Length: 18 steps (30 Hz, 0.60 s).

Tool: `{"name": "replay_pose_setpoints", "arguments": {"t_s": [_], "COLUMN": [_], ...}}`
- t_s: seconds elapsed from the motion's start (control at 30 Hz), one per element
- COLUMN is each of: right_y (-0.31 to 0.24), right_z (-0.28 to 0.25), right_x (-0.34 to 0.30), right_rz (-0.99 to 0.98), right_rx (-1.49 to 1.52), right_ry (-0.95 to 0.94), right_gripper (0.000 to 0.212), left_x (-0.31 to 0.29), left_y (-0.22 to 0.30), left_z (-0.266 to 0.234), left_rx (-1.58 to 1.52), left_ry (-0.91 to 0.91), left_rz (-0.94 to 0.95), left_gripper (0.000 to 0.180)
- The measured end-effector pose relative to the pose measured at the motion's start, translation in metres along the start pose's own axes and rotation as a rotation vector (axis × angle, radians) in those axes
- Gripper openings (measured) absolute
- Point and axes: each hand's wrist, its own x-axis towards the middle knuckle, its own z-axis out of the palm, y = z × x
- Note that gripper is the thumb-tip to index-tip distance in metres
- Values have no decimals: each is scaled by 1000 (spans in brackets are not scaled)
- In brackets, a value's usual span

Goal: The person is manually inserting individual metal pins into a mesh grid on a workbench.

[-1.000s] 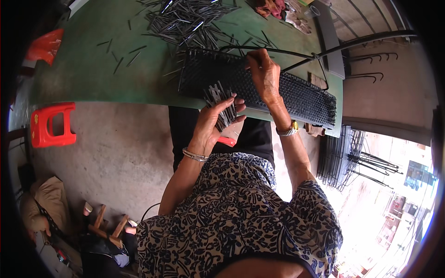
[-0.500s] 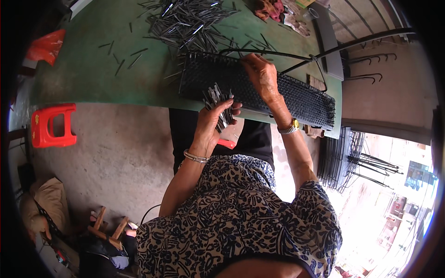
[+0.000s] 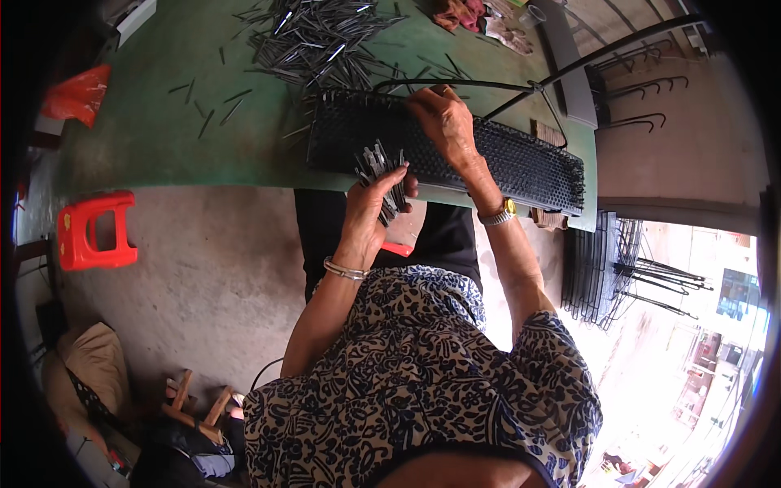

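My left hand (image 3: pixel 364 213) is wrapped round a bundle of thin metal strips (image 3: pixel 376 164), dark and silvery, whose ends fan out above the thumb. It is just in front of a long black perforated rack (image 3: pixel 350 130) lying along the table's near edge. My right hand (image 3: pixel 447 130) reaches over the rack's far side, fingers bent together and pointing down at the holes. Whatever those fingertips pinch is hidden. Beyond the rack lies a heap of similar dark strips (image 3: pixel 313 45).
A black rod frame (image 3: pixel 606 58) rises from the rack toward the upper right. On the green table (image 3: pixel 163 146) are scattered strips, cloths (image 3: pixel 460 15) and a red bag (image 3: pixel 77 96). A red stool (image 3: pixel 73 236) stands left; wire racks (image 3: pixel 590 268) hang right. Another person (image 3: pixel 175 443) is lower left.
My right hand has moved slightly left along the rack's far edge. The left hand keeps its bundle in nearly the same place. The whole view has shifted a little.
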Motion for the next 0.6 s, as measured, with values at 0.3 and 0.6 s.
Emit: {"name": "replay_pose_setpoints", "arguments": {"t_s": [0.3, 0.6], "right_y": [-12, -40], "right_z": [-10, -49], "right_x": [-13, -33], "right_rz": [57, 291], "right_rx": [-101, 554], "right_ry": [89, -540], "right_gripper": [19, 19], "left_x": [-1, -5], "left_y": [-2, 0], "left_z": [1, 7], "left_rx": [-71, 37], "left_ry": [14, 18], "left_rz": [13, 91], "left_gripper": [18, 16]}}
